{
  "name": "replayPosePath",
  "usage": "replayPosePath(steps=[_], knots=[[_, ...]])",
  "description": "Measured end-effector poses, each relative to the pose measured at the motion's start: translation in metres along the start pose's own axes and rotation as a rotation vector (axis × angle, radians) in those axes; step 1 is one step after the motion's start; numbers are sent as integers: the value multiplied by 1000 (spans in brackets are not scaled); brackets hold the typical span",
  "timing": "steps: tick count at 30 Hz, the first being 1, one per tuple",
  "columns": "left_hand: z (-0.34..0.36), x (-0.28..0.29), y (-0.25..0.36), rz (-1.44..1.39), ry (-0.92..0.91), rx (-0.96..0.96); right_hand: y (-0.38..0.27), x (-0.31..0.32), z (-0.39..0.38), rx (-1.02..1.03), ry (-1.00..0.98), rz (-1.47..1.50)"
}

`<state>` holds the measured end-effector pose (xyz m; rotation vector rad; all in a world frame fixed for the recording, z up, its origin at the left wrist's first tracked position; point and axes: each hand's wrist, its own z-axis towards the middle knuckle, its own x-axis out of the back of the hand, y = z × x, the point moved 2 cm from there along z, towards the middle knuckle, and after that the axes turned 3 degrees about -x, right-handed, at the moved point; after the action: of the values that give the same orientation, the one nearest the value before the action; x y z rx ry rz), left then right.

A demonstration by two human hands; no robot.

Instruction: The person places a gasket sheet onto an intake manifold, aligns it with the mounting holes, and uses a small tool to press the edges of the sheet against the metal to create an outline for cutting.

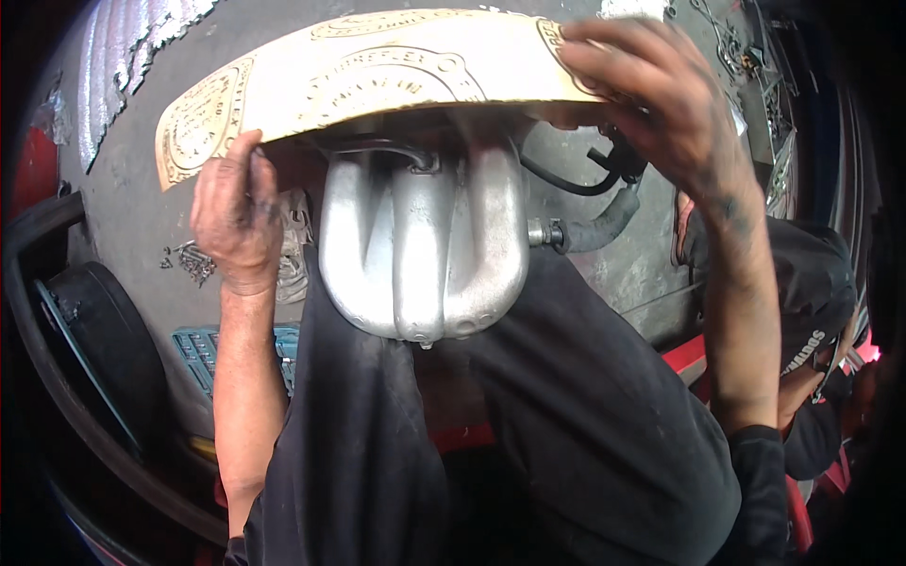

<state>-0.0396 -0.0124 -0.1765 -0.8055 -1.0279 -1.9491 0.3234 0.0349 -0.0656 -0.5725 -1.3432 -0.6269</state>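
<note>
Left hand (236, 212) and right hand (665, 99) hold sheet (377, 61) edges (floor (137, 212) around).

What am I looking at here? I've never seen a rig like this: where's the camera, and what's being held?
There is no robot, just a person's two bare hands. The single picture comes from a wide fisheye camera on that person's head, looking down; straight edges bend near the rim, and picture left is the person's left.

The left hand and right hand hold a pale printed sheet near its two ends. Below it, a silver metal part with three curved tubes sits at the person's dark-trousered legs.

On the grey floor to the left lie small metal pieces and a teal case. Another person is at the right.
</note>
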Motion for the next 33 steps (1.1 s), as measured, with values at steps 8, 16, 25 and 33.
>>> replayPosePath(steps=[8, 16, 25, 33], knots=[[4, -12, 2, 5, 45, -214, -12, -26, -37, -118, 180, -111], [25, 15, 17, 73, -5, -175, -34, -1, -34, -156, -6, -212], [48, 20, 4, 71, -40, -227, -70, -39, 127, 104, -219, 447], [7, -11, 0, 80, 74, -239, -82, -83, 121, 294, -117, 88]])
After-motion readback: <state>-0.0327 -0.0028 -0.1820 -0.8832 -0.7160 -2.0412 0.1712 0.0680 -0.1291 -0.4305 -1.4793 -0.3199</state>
